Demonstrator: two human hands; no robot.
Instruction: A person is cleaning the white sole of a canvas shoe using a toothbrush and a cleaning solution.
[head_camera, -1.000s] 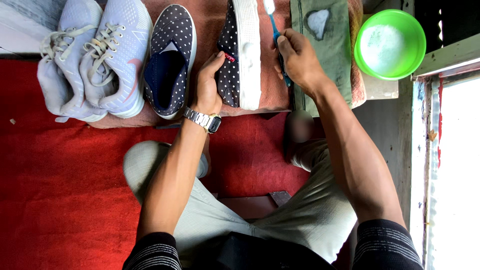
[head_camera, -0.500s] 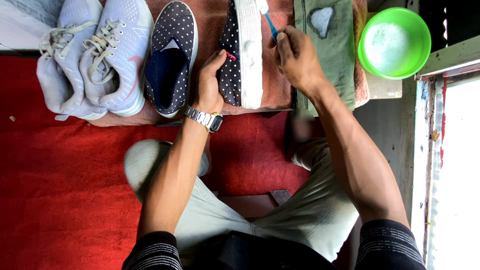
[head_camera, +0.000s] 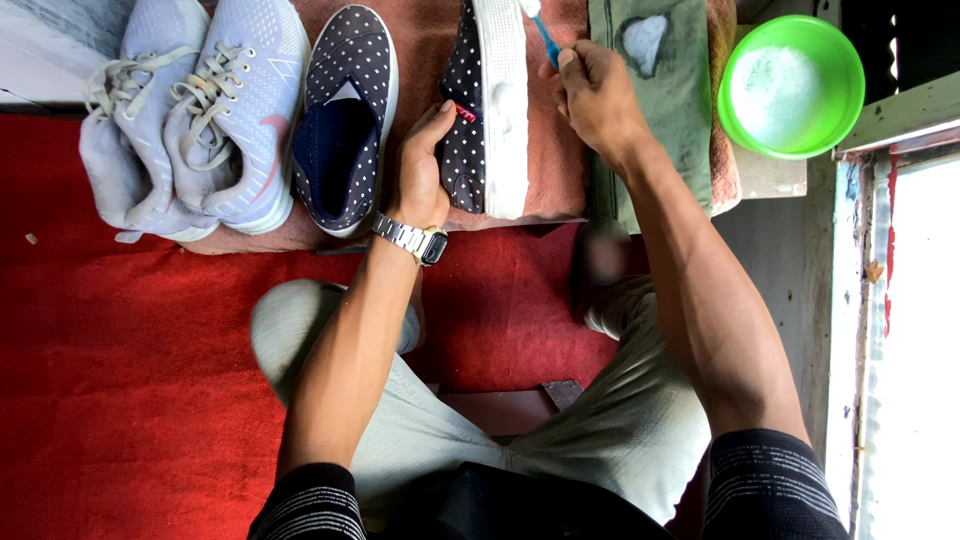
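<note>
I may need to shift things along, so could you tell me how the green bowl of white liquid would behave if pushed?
The green bowl looks like thin plastic, so probably light and easy to slide. It seems nearly full of pale liquid, so a shove may slop it. It sits near the edge of a ledge, so it could tip off.

Tilted slip-on shoe (head_camera: 462, 120): navy cloth upper, white dots, matt; sole edge white rubber, smooth, slightly shiny; held by left hand (head_camera: 420, 170); toothbrush (head_camera: 543, 35) in right hand (head_camera: 598, 95): blue plastic handle, glossy; wristwatch (head_camera: 412, 238): metal band, polished; second slip-on (head_camera: 345, 120): same dotted cloth; sneakers (head_camera: 190, 110): pale knit mesh, matt, cloth laces; bowl (head_camera: 795, 85): green plastic, glossy; carpet (head_camera: 130, 380): red pile, rough; green cloth (head_camera: 680, 110): coarse, matt.
</note>
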